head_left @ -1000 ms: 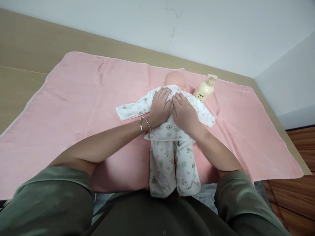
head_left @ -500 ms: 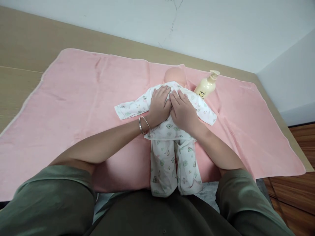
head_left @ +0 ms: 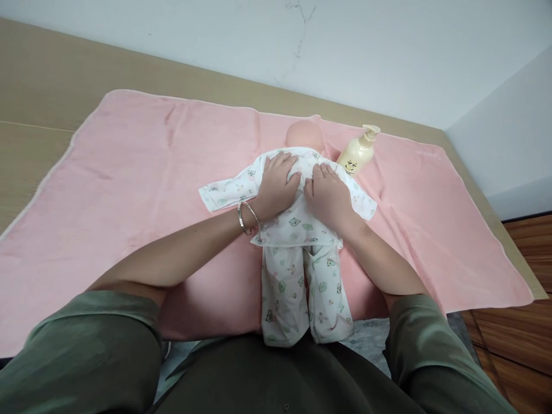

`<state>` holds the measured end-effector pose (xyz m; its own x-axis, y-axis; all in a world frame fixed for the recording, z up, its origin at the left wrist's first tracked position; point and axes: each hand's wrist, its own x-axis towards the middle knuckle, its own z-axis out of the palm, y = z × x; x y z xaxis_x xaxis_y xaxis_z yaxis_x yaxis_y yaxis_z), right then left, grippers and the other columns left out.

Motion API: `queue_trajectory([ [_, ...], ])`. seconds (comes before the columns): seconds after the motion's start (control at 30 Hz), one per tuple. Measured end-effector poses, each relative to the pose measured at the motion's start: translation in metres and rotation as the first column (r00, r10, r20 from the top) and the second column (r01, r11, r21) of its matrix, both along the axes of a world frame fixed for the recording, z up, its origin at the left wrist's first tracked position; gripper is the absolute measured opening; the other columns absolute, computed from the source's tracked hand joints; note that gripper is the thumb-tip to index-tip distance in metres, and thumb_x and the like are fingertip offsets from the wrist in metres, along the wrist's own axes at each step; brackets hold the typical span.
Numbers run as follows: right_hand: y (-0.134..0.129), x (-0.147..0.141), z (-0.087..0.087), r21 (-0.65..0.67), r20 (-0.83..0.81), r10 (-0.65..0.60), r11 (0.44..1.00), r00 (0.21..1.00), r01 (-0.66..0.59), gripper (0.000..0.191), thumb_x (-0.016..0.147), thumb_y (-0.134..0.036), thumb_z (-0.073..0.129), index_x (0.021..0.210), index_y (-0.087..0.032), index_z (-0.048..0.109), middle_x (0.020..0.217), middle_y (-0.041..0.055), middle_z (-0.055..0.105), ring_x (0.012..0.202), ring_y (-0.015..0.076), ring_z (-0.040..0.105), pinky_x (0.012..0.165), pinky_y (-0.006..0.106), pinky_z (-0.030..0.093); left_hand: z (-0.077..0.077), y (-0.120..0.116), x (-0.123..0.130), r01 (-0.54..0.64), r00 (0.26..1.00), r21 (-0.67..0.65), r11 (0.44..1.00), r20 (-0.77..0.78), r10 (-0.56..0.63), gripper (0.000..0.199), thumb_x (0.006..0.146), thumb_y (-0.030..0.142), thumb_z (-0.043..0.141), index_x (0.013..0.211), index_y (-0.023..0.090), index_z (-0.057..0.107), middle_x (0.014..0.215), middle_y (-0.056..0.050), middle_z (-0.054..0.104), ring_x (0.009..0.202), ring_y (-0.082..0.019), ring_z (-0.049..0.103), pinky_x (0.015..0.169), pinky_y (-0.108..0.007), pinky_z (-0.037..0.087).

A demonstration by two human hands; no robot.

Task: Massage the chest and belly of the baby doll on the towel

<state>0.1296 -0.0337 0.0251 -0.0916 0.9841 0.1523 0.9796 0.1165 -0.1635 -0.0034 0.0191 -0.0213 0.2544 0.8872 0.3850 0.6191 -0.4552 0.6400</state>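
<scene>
A baby doll (head_left: 296, 221) lies face down, its head (head_left: 304, 135) away from me and its legs toward my body. It wears a white top and trousers printed with small animal figures, sleeves spread to both sides. My left hand (head_left: 278, 183) rests flat on the left side of its upper back, fingers stretched out, a silver bangle at the wrist. On the right side of the back lies my right hand (head_left: 328, 194), palm down with fingers extended. A gap of printed cloth shows between the hands. Neither hand grips anything.
A pink blanket (head_left: 172, 172) lies under the doll on a wooden table (head_left: 142, 66). A cream pump bottle (head_left: 359, 150) stands just right of the doll's head. Behind the table rises a white wall (head_left: 215, 34). Brown wooden panels (head_left: 521, 328) are at the right.
My right hand has shifted to the right over the doll's back, widening the gap between the hands. My left hand has hardly moved. The view has shifted slightly.
</scene>
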Motion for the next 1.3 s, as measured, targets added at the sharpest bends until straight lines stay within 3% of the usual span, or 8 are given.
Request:
queue_trajectory([
  [0.17,-0.011,-0.004,0.001,0.051,0.026,0.065,0.997,0.998,-0.066,0.051,0.099,-0.019,0.032,0.14,0.005,0.049,0.144,0.0256,0.053,0.141,0.032,0.045,0.119,0.046,0.037,0.009,0.002,0.0,0.018,0.998,-0.021,1.0,-0.053,-0.019,0.047,0.092,0.031,0.038,0.132,0.016,0.058,0.142,-0.014,0.056,0.137,-0.03,0.046,0.121,-0.054,0.026],
  [0.43,0.022,0.013,0.004,-0.093,-0.021,0.043,0.995,0.999,-0.045,0.056,0.1,-0.024,0.028,0.148,0.004,0.036,0.156,0.0221,0.039,0.15,0.0299,0.031,0.124,0.045,0.026,0.008,-0.034,0.005,0.103,0.988,0.047,0.994,-0.12,-0.096,0.046,0.097,0.028,0.036,0.137,0.014,0.052,0.155,-0.014,0.043,0.149,-0.03,0.029,0.124,-0.054,0.019],
  [0.57,0.018,0.012,0.007,-0.114,0.009,0.05,0.992,0.999,-0.049,0.058,0.101,-0.027,0.025,0.149,0.005,0.033,0.157,0.0239,0.037,0.15,0.0312,0.03,0.124,0.048,0.026,0.011,-0.02,0.003,0.081,0.993,-0.003,0.997,-0.092,-0.081,0.046,0.098,0.029,0.033,0.135,0.014,0.056,0.151,-0.012,0.049,0.146,-0.027,0.036,0.124,-0.052,0.021],
  [0.77,-0.007,0.005,0.016,-0.097,0.038,0.132,0.987,0.991,-0.128,0.052,0.096,-0.015,0.032,0.143,0.004,0.045,0.149,0.0251,0.048,0.145,0.031,0.041,0.121,0.046,0.033,0.014,0.013,-0.004,0.041,0.999,-0.061,0.997,-0.009,-0.041,0.046,0.092,0.031,0.039,0.128,0.016,0.063,0.142,-0.009,0.059,0.136,-0.026,0.049,0.12,-0.046,0.034],
  [0.87,0.003,0.01,0.012,-0.095,-0.044,0.13,0.986,0.991,-0.134,0.051,0.097,-0.019,0.031,0.142,-0.002,0.048,0.151,0.0209,0.048,0.145,0.0296,0.04,0.12,0.049,0.035,0.014,0.006,-0.002,0.046,0.997,-0.021,0.999,-0.056,-0.047,0.046,0.092,0.03,0.039,0.126,0.014,0.064,0.14,-0.01,0.06,0.134,-0.027,0.05,0.119,-0.048,0.034],
  [1.07,0.033,0.022,-0.008,-0.003,-0.151,0.097,0.995,0.984,-0.099,0.054,0.098,-0.028,0.032,0.144,-0.003,0.045,0.154,0.0185,0.045,0.147,0.0292,0.037,0.124,0.05,0.026,0.017,-0.024,0.006,0.099,0.986,0.134,0.986,-0.15,-0.079,0.04,0.094,0.023,0.034,0.12,0.014,0.064,0.133,-0.013,0.062,0.134,-0.03,0.048,0.116,-0.051,0.035],
  [1.2,0.021,0.013,-0.006,0.01,-0.107,0.076,0.997,0.991,-0.076,0.051,0.099,-0.025,0.03,0.141,-0.001,0.046,0.149,0.0198,0.051,0.144,0.0295,0.042,0.122,0.048,0.03,0.02,-0.014,0.002,0.102,0.981,0.091,0.991,-0.175,-0.085,0.043,0.094,0.026,0.034,0.125,0.014,0.061,0.136,-0.013,0.06,0.132,-0.03,0.049,0.115,-0.05,0.036],
  [1.3,0.004,0.004,0.003,0.027,-0.042,0.08,0.997,0.996,-0.079,0.045,0.099,-0.022,0.03,0.13,-0.001,0.057,0.137,0.0214,0.061,0.137,0.0296,0.05,0.119,0.044,0.034,0.022,0.001,-0.002,0.091,0.979,0.015,0.996,-0.184,-0.086,0.047,0.093,0.03,0.035,0.128,0.011,0.059,0.137,-0.014,0.06,0.131,-0.03,0.05,0.115,-0.05,0.037],
])
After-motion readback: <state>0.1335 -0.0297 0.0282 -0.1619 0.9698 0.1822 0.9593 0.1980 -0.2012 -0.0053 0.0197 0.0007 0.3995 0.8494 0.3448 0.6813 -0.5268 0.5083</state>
